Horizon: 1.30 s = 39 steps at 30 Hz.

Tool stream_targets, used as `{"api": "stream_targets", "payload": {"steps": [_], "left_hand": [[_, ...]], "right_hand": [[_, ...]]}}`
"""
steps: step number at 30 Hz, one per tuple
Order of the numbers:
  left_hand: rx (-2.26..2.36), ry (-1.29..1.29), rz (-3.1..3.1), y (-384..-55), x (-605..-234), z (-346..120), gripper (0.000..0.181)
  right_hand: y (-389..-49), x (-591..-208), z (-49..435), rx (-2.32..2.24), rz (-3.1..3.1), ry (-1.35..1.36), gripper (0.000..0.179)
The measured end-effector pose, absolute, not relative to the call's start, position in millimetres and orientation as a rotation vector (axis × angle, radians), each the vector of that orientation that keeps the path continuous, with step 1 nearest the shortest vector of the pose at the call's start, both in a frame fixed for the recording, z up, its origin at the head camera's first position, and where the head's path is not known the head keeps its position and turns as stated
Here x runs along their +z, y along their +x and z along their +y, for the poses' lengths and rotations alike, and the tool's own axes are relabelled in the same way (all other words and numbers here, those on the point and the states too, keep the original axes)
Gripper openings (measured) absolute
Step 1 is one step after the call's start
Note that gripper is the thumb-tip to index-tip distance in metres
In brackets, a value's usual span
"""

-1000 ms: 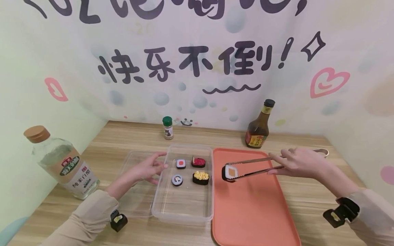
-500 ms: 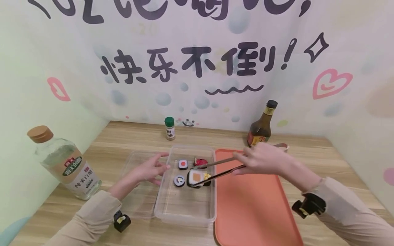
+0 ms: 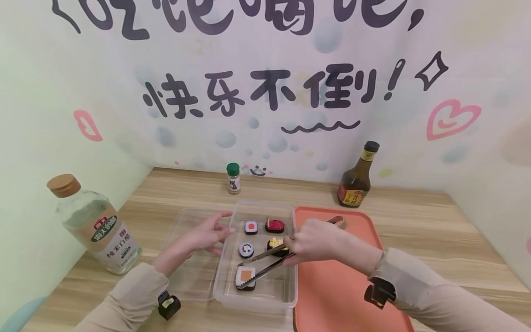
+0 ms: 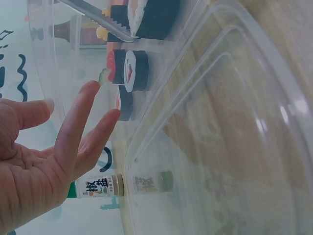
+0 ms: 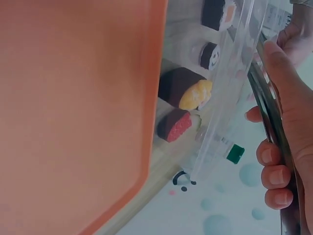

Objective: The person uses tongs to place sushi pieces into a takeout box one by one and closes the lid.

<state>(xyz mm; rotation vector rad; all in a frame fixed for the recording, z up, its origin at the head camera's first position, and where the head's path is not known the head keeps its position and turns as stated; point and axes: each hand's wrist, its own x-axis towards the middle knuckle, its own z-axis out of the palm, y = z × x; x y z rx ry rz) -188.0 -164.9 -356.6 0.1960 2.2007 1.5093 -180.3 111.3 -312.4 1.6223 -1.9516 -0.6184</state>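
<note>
My right hand (image 3: 315, 242) grips metal tongs (image 3: 267, 270) over the clear plastic box (image 3: 259, 304). Their spread tips straddle a big sushi roll (image 3: 244, 274) with an orange square centre, sitting at the box's near left. Behind it are a small round roll (image 3: 246, 249), a small square roll with a red centre (image 3: 250, 227), a red-topped sushi (image 3: 275, 225) and a yellow-topped sushi (image 3: 275, 243), partly covered by the tongs. At the box's left rim, my left hand (image 3: 207, 234) rests with fingers extended; the left wrist view shows them loosely spread beside the wall.
An orange tray (image 3: 332, 295) lies right of the box. A clear lid (image 3: 186, 281) lies left, under my left forearm. A large vinegar bottle (image 3: 101, 230) stands far left, a green-capped shaker (image 3: 233, 179) and a brown sauce bottle (image 3: 356, 180) at the back.
My right hand has carried the orange-centred roll with the tongs from above the tray leftward into the box, then to its near left. The tongs have spread. My left hand stays at the rim.
</note>
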Motion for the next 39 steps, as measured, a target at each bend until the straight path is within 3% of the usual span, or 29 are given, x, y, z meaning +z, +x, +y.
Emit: {"api": "stream_targets", "payload": {"steps": [10,22,28,33,39], "left_hand": [[1.504,0.169,2.204,-186.1,-357.9,-161.7,0.057],[1.480,0.158,2.203,-183.7,-357.5,-159.0,0.059],[1.447,0.185,2.203,-186.1,-357.5,-162.4,0.059],[1.435,0.158,2.214,-187.5,-355.5,-162.2,0.060],[1.411,0.154,2.231,-186.8,-351.4,-162.0,0.060]], "right_hand": [[-181.5,-320.1,128.3,-0.535,-1.974,1.539,0.051],[-187.9,-325.1,231.2,-0.152,-2.180,1.224,0.058],[-176.2,-331.9,286.1,-0.140,-2.588,0.905,0.043],[-167.9,-344.4,320.5,-0.144,-2.745,0.676,0.043],[-162.4,-354.8,351.1,0.150,-3.155,0.499,0.034]]}}
